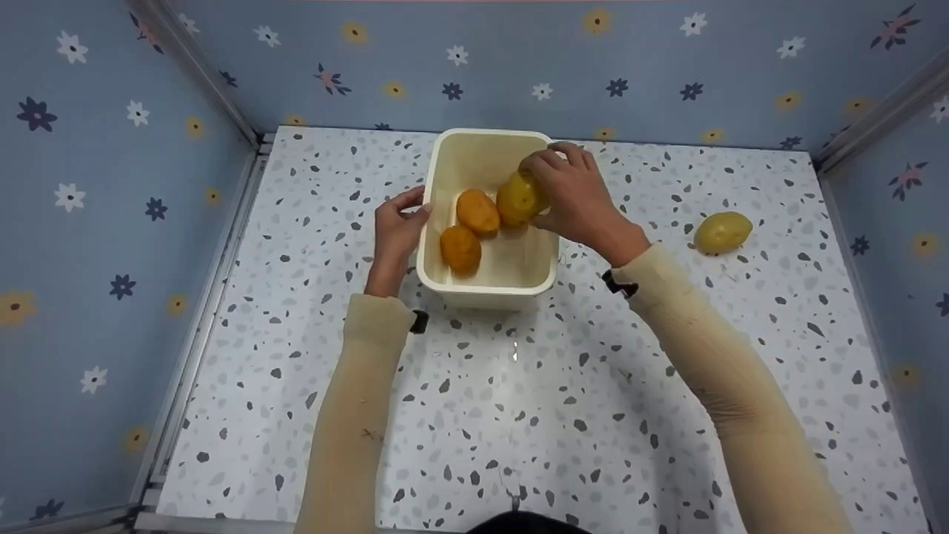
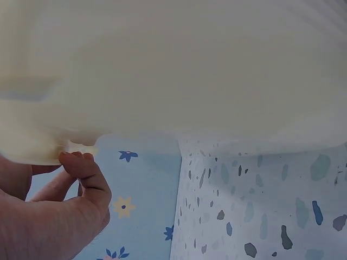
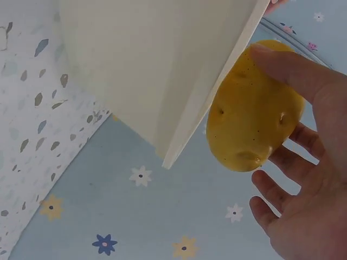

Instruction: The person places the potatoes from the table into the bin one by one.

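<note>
A cream plastic bin [image 1: 487, 288] stands near the back of the table. My left hand [image 1: 397, 231] pinches its left rim between thumb and fingers; the left wrist view shows the fingertips [image 2: 87, 162] at the rim's edge. Over the bin's right side, my right hand [image 1: 578, 194] holds a yellow potato [image 3: 255, 111] with small dimples, the thumb on one side and fingers on the other. Two orange, rounded fruits, an upper one [image 1: 477, 212] and a lower one [image 1: 460, 250], lie inside the bin. A third orange piece shows partly behind the potato.
A yellow lemon-shaped fruit [image 1: 723, 232] lies on the speckled white table [image 1: 474, 415], to the right of the bin. Blue floral panels [image 1: 504, 67] enclose the table's back and sides.
</note>
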{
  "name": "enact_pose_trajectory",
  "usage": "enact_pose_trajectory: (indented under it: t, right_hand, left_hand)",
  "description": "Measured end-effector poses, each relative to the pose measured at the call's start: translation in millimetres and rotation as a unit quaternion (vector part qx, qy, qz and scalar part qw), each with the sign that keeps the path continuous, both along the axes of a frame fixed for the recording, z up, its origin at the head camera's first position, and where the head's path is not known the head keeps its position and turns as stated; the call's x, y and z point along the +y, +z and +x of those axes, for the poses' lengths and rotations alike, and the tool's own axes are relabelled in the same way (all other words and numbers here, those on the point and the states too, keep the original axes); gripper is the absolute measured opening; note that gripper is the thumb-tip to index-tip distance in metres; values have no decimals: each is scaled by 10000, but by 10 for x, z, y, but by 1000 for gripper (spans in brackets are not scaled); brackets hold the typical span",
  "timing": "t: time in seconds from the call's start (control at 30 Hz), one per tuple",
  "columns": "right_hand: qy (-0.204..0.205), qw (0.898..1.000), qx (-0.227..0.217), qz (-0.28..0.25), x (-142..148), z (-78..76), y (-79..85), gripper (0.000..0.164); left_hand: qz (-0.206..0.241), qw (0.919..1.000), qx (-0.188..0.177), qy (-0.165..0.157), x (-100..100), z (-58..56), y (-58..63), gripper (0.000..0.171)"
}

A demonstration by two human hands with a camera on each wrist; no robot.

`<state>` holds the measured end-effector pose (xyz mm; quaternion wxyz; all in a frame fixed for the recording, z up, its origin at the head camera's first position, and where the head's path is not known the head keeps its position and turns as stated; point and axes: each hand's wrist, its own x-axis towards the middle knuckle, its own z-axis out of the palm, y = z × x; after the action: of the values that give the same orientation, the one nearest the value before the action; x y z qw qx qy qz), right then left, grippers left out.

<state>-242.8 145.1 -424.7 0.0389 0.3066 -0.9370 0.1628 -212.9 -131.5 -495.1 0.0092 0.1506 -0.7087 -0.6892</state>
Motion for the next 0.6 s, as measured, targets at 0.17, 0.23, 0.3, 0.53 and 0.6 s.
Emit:
enact_pose_trajectory:
  t: [0.17,0.23,0.3,0.53,0.6]
  right_hand:
    - [89,9991,-261,326,-165,-14,16,65]
    - [125,9981,-348,493,-231,-22,26,68]
    - [179,9967,-447,654,-304,-33,47,71]
    - [319,9888,-881,1157,-504,-55,114,70]
    - [339,9861,-1014,1269,-542,-53,114,70]
  left_hand:
    - [-49,10000,-63,12,-5,7,4,39]
    - [-67,9999,-84,38,-5,4,4,39]
    - [-49,9999,-106,60,-8,-1,1,39]
    - [-126,9997,-190,16,-6,-17,2,40]
    - [-169,9996,-244,7,-8,-17,2,41]
